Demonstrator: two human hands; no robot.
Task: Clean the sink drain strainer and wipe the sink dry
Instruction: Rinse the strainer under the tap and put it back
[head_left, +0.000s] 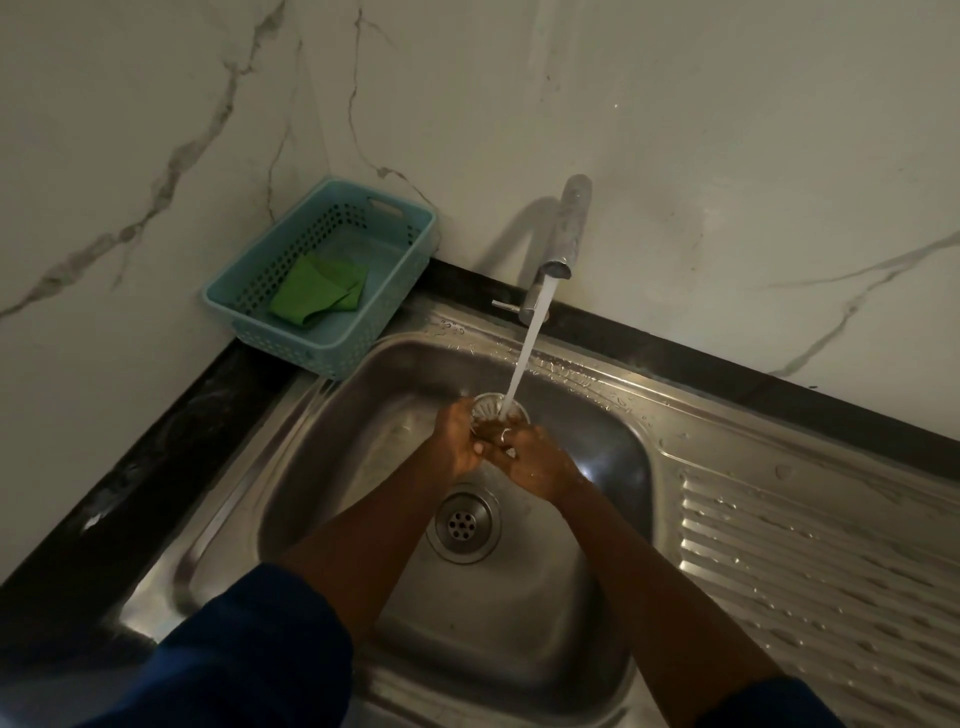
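Both hands gripped the strainer (493, 410) under the tap (563, 234), left hand (457, 441) cupping its rim, right hand (530, 462) steadying it, apparently so the stream flushed it above the sink (332, 447) drain (464, 522).

Counted are two hands, left hand (457, 440) and right hand (535, 460), one strainer (488, 408), one sink (363, 415), one tap (563, 234), one basket (234, 296) and one green cloth (317, 291).

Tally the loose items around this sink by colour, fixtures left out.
Green: 1, the cloth, lying in the basket.
Blue: 1, the basket, at the sink's far left corner.
Silver: 1, the strainer, held under the running water by both hands.
Total: 3
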